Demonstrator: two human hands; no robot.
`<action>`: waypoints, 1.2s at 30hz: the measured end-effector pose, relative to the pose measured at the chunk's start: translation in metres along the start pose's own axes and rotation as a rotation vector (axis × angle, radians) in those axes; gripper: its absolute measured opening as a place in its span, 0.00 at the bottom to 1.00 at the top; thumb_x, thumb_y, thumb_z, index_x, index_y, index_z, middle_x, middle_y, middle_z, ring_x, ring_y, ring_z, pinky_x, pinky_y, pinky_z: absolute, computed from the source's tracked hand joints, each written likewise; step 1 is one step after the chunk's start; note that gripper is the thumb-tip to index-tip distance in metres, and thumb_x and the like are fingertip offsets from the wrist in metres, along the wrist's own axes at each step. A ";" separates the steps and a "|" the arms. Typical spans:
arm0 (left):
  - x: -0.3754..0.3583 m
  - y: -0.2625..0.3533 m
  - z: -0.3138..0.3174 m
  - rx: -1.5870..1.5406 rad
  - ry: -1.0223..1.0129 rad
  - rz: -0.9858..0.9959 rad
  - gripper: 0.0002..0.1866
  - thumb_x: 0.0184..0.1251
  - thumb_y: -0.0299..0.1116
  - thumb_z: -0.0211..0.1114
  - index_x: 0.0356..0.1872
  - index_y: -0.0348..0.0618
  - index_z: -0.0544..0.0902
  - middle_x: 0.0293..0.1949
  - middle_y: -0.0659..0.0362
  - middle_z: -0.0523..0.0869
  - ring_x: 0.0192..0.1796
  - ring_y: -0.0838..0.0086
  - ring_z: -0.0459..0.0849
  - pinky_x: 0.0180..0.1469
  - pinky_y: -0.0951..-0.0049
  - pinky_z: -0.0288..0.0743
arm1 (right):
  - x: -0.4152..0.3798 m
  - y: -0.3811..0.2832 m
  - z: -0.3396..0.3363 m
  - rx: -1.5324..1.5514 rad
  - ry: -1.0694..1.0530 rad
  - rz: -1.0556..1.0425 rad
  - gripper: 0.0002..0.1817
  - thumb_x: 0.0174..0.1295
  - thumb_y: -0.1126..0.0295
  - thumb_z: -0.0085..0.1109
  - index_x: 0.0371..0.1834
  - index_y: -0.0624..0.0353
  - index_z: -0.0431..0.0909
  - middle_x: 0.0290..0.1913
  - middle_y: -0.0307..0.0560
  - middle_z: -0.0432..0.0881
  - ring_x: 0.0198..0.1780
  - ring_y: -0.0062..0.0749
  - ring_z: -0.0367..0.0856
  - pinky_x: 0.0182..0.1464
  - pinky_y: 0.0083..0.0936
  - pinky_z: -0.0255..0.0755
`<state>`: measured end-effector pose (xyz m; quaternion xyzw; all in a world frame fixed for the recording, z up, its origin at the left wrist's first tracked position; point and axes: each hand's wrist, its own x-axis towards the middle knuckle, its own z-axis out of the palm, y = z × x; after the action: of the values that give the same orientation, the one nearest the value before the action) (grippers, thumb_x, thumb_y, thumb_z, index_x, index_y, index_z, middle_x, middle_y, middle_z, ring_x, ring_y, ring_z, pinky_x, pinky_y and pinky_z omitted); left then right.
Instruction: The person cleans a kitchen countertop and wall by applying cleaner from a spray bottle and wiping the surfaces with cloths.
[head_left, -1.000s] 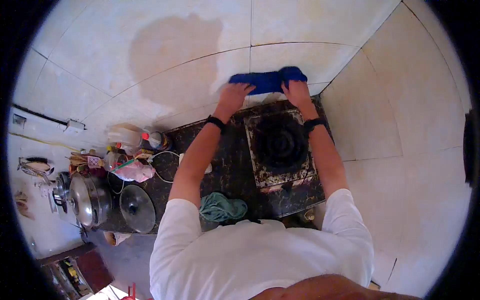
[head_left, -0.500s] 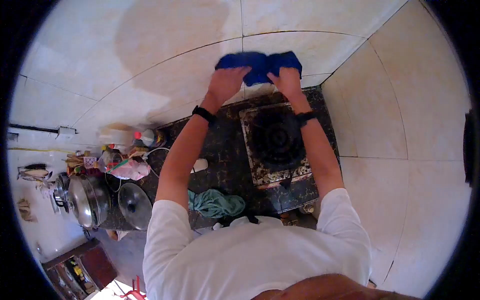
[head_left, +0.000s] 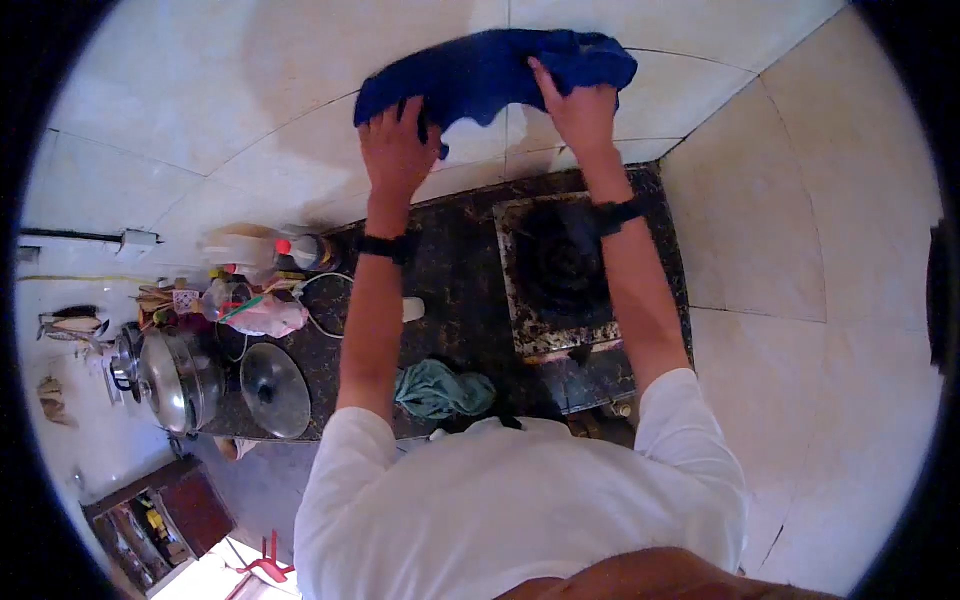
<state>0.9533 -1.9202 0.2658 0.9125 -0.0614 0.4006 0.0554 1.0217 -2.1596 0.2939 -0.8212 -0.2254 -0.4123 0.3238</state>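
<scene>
A dark blue cloth (head_left: 475,75) is stretched out sideways in front of the tiled wall. My left hand (head_left: 398,150) holds its left end, the fingers somewhat apart with fabric between and around them. At the other end, my right hand (head_left: 582,115) grips the bunched fabric, thumb pointing up along it. Below both hands lies a dark, speckled countertop (head_left: 455,260) with a gas stove (head_left: 560,265) under my right forearm. A crumpled green cloth (head_left: 443,390) rests near the counter's front edge.
On the left part of the counter stand a large steel pot (head_left: 180,380), a round lid (head_left: 275,390), a pink plastic bag (head_left: 270,315) and a red-capped bottle (head_left: 308,252). A side wall (head_left: 760,220) closes off the right. A red chair (head_left: 268,568) shows at lower left.
Both hands have moved up along the wall. The left hand has gone left, away from the right one, so the blue cloth is spread wider than the earlier bunched shape.
</scene>
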 end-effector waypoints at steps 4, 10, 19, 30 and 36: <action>-0.045 -0.011 0.022 -0.033 -0.171 -0.092 0.23 0.52 0.40 0.65 0.51 0.44 0.78 0.46 0.45 0.80 0.50 0.50 0.77 0.54 0.50 0.67 | -0.056 0.012 0.063 -0.074 0.359 0.078 0.26 0.54 0.60 0.70 0.51 0.66 0.76 0.54 0.63 0.72 0.54 0.59 0.72 0.56 0.44 0.68; -0.115 0.027 0.080 -0.279 -0.336 -0.241 0.27 0.51 0.38 0.68 0.51 0.33 0.73 0.53 0.38 0.73 0.54 0.42 0.72 0.59 0.46 0.65 | -0.096 0.009 0.029 -0.114 -0.357 0.293 0.32 0.53 0.68 0.69 0.61 0.65 0.66 0.58 0.62 0.69 0.54 0.60 0.72 0.57 0.45 0.69; -0.047 0.149 0.069 -0.607 -0.092 -0.176 0.32 0.50 0.32 0.66 0.58 0.29 0.70 0.54 0.36 0.72 0.56 0.41 0.71 0.62 0.49 0.65 | -0.045 0.052 -0.054 -0.304 -0.266 0.303 0.47 0.54 0.64 0.69 0.74 0.60 0.49 0.67 0.67 0.62 0.63 0.66 0.65 0.65 0.48 0.63; -0.057 0.096 0.078 -0.273 -0.339 0.056 0.28 0.51 0.35 0.65 0.56 0.36 0.76 0.52 0.45 0.77 0.57 0.51 0.72 0.66 0.51 0.59 | -0.087 0.028 0.044 0.307 0.076 0.570 0.43 0.66 0.53 0.57 0.72 0.76 0.51 0.75 0.72 0.48 0.78 0.59 0.43 0.76 0.39 0.41; -0.066 0.104 0.088 -0.327 -0.228 0.042 0.27 0.54 0.37 0.64 0.55 0.34 0.76 0.51 0.46 0.77 0.57 0.52 0.71 0.63 0.49 0.60 | -0.049 -0.011 -0.003 0.278 -0.496 0.117 0.29 0.65 0.53 0.57 0.61 0.64 0.71 0.58 0.65 0.76 0.58 0.60 0.75 0.62 0.47 0.68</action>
<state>0.9564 -2.0314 0.1631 0.9293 -0.1505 0.2804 0.1872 0.9855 -2.1589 0.2583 -0.8562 -0.3044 -0.1445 0.3915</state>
